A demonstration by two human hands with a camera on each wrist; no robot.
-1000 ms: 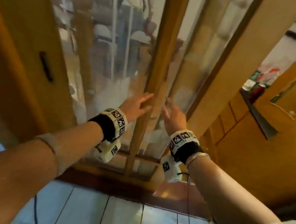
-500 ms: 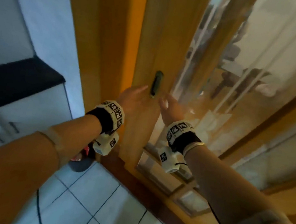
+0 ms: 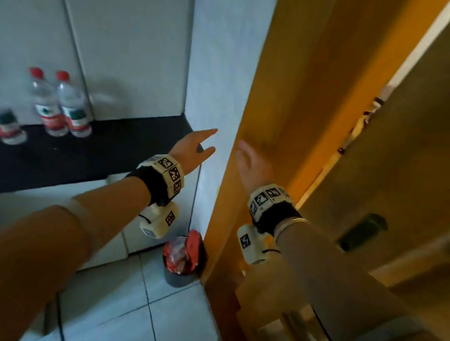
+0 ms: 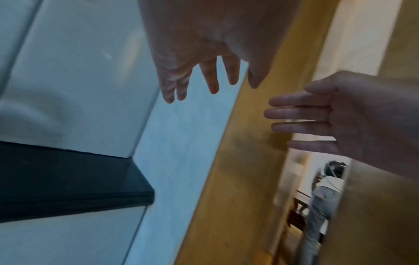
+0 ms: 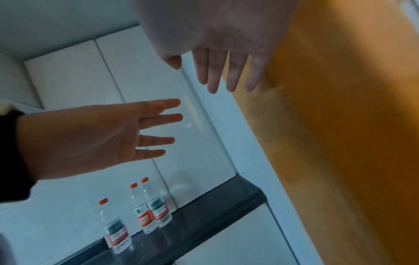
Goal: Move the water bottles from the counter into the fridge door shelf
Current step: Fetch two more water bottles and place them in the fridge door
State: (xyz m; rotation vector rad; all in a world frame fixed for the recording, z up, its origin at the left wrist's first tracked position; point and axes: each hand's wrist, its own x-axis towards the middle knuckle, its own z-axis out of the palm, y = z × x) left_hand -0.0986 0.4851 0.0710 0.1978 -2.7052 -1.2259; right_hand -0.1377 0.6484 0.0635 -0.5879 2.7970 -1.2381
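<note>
Three clear water bottles with red caps and red-and-green labels stand upright on the black counter (image 3: pixel 83 149), against the white cabinet doors (image 3: pixel 116 30) at its back: the left bottle (image 3: pixel 0 109) stands apart from the other two, while the middle bottle (image 3: pixel 45 102) and the right bottle (image 3: pixel 73 104) stand just beside each other, perhaps touching. No fridge shows in any view. Both arms reach forward at about counter height, each wearing a black wrist strap with white marker blocks. The left hand (image 3: pixel 192 149) is held out with its fingers straight and slightly spread, holding nothing, in front of the pale wall (image 3: pixel 217 69) at the counter's right end and well apart from the bottles. The right hand (image 3: pixel 250 163) is likewise flat with its fingers extended and empty; it lies over the orange wooden door frame (image 3: pixel 299 94), and whether it touches the wood cannot be told. The two hands are near each other, palms roughly facing. Below them, a small dark waste bin (image 3: pixel 181 262) with a red bag in it stands on the pale tiled floor (image 3: pixel 127 315) at the foot of the wall, just beside the door frame. Through the gap at the door's edge, the left wrist view shows a blurred person in jeans (image 4: pixel 322 202) in the room beyond.
</note>
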